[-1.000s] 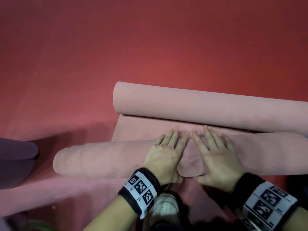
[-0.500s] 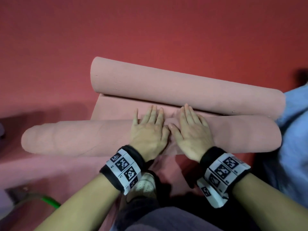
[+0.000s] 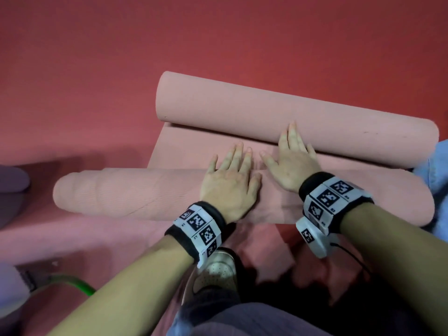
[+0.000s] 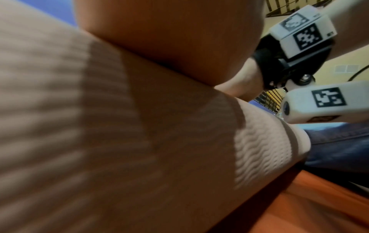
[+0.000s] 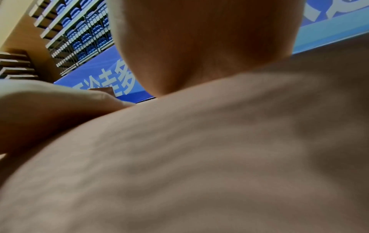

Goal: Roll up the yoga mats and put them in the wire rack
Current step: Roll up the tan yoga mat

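A pink yoga mat lies on the red floor, rolled from both ends. The near roll (image 3: 135, 192) runs left to right under my hands; the far roll (image 3: 266, 112) lies just behind it, with a flat strip of mat (image 3: 191, 151) between them. My left hand (image 3: 230, 183) rests flat on the near roll, fingers straight and pointing away. My right hand (image 3: 291, 163) lies flat beside it, its longest fingers touching the far roll. In both wrist views the ribbed mat surface (image 4: 99, 141) (image 5: 199, 157) fills the frame under my palms. No wire rack is in view.
Red floor (image 3: 218, 40) stretches beyond the rolls. My white shoe (image 3: 215, 270) sits below the near roll. A green hose (image 3: 77, 284) curves at lower left. A blue mat or cloth (image 3: 438, 166) lies at the right edge, a purple shape (image 3: 12, 180) at the left.
The view has shifted, so the rolls sit further right. My right hand has slid forward off the near roll's top until its fingertips reach the far roll; the left hand stays flat.
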Available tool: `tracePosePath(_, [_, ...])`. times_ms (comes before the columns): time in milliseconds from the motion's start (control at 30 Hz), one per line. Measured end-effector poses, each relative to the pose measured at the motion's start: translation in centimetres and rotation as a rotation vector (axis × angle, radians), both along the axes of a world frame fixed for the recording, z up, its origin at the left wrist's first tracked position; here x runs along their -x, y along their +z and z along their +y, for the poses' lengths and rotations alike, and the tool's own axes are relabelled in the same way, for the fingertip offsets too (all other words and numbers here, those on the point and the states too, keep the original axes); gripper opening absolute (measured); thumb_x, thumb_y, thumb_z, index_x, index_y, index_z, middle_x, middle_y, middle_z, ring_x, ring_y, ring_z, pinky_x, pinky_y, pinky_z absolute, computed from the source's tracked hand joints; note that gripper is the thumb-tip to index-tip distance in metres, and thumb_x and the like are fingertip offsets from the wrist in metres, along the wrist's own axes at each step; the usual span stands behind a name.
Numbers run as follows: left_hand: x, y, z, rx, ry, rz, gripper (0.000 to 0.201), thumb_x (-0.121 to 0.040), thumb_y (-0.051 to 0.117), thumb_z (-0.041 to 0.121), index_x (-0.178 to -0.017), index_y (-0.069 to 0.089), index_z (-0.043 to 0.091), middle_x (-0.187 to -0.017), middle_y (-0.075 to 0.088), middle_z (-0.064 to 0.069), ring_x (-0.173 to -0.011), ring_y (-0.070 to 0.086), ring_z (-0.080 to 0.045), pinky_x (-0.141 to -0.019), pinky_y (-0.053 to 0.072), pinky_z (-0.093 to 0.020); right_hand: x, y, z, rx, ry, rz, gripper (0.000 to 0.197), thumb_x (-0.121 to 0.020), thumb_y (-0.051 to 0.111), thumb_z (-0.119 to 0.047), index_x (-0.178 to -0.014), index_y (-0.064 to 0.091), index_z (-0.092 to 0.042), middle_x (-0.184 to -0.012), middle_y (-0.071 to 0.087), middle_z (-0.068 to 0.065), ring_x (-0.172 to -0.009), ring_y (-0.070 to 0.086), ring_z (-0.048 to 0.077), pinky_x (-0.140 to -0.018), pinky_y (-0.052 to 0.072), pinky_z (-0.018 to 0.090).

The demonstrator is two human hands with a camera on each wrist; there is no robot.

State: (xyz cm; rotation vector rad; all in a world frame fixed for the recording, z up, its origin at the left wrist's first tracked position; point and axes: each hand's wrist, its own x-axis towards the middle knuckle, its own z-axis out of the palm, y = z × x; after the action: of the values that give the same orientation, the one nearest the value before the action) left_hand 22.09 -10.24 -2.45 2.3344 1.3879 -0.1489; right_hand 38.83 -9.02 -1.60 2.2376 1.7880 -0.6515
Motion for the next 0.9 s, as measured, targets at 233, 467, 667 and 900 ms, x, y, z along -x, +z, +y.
tracePosePath(233, [-1.0,-0.1,4.4,0.122,-0.029,0.036,0.067,-0.104,0.019,0.044,-0.16,-0.002,0.016,-0.168,-0.011,0.001,-0.154,-0.007,-0.012,-0.124,0.0,-0.049,-0.4,-0.8,1.0,-0.162,-0.044,0.014,0.077,-0.1,0.02,-0.054,-0.157,0.0,-0.005,-0.163,-0.019,0.007,-0.151,-0.011,0.014,-0.123,0.003,0.044])
tracePosePath(467, [-1.4,-0.2,5.6,0.155,-0.042,0.059,0.066,-0.103,0.02,0.043,-0.16,-0.002,0.019,-0.167,-0.016,0.003,-0.153,-0.013,-0.013,-0.124,-0.004,-0.051,0.0,-0.8,0.7,-0.266,-0.018,0.045,0.075,-0.098,0.039,-0.041,-0.157,0.008,-0.004,-0.165,-0.007,0.009,-0.153,0.001,0.018,-0.124,0.007,0.039])
tracePosePath(667, [-1.6,0.0,7.0,0.179,-0.042,0.054,0.069,-0.102,0.024,0.042,-0.16,-0.006,0.017,-0.166,-0.019,0.004,-0.153,-0.015,-0.012,-0.123,-0.003,-0.053,0.6,0.2,-1.0,-0.26,0.011,0.061,0.062,-0.1,0.038,-0.033,-0.153,0.027,-0.003,-0.162,0.022,0.013,-0.148,0.024,0.024,-0.121,0.016,0.035])
tracePosePath(900, [-1.5,-0.4,6.5,0.115,-0.048,0.024,0.07,-0.103,0.026,0.041,-0.16,-0.005,0.016,-0.166,-0.016,0.004,-0.153,-0.014,-0.012,-0.123,-0.002,-0.054,0.4,0.6,0.7,-0.022,-0.039,0.079,0.069,-0.102,0.03,-0.042,-0.156,0.014,-0.003,-0.165,0.004,0.01,-0.151,0.014,0.022,-0.12,0.017,0.037])
